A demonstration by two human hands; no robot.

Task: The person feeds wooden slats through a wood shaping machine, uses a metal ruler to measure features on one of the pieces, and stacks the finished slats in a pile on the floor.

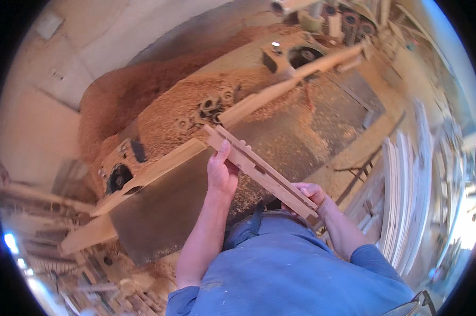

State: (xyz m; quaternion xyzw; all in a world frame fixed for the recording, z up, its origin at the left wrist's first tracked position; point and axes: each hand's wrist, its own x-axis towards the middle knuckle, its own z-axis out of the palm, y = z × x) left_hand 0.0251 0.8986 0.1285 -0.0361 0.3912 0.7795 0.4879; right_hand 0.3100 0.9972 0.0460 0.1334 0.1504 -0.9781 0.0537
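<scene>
A length of pale wood (272, 181) with a groove along it and a dark slot near its middle is held slantwise in front of my body. My left hand (223, 171) grips it near the far left end, with the thumb lying on top. Round the near right end, my right hand (310, 196) is closed, its fingers partly hidden by the wood. Beyond the piece lies the dark flat table (164, 210) of a woodworking machine, with a long wooden fence (248, 108) across it. The held wood hides part of that table.
Reddish wood shavings (169, 100) are heaped behind the fence, around metal machine parts (211, 109). Long wooden strips (406, 184) stand in a stack on the right. Wood offcuts (138, 295) lie at lower left. More shavings (301, 137) cover the right of the table.
</scene>
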